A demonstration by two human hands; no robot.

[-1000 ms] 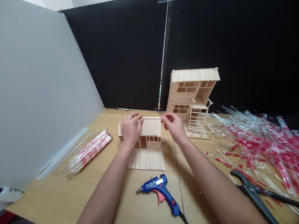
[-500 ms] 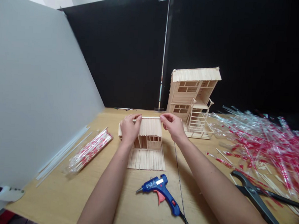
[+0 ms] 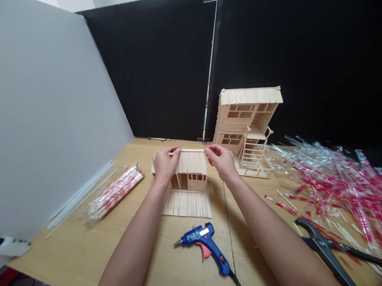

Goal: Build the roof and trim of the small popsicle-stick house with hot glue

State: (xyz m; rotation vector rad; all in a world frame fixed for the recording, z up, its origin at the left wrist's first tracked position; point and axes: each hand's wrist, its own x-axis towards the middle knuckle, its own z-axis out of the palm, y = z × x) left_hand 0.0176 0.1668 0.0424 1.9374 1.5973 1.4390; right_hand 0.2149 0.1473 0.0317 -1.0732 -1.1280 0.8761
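A small model house (image 3: pixel 191 182) made of pale wooden sticks stands mid-table, with a slatted roof and a flat stick porch in front. Along the roof's top edge lies a thin wooden stick (image 3: pixel 192 150). My left hand (image 3: pixel 166 163) pinches it toward its left end, covering part of the roof. At the right end, the thumb and fingertips of my right hand (image 3: pixel 221 160) are closed on the same stick. A blue hot glue gun (image 3: pixel 206 243) with a red trigger lies on the table in front of the house.
A taller stick house (image 3: pixel 247 125) stands behind on the right. Torn wrappers (image 3: pixel 337 182) and loose sticks spread at the right, beside large shears (image 3: pixel 325 246). A wrapped stick bundle (image 3: pixel 115 191) and white glue sticks (image 3: pixel 80 196) lie left. A black board (image 3: pixel 150 71) stands behind.
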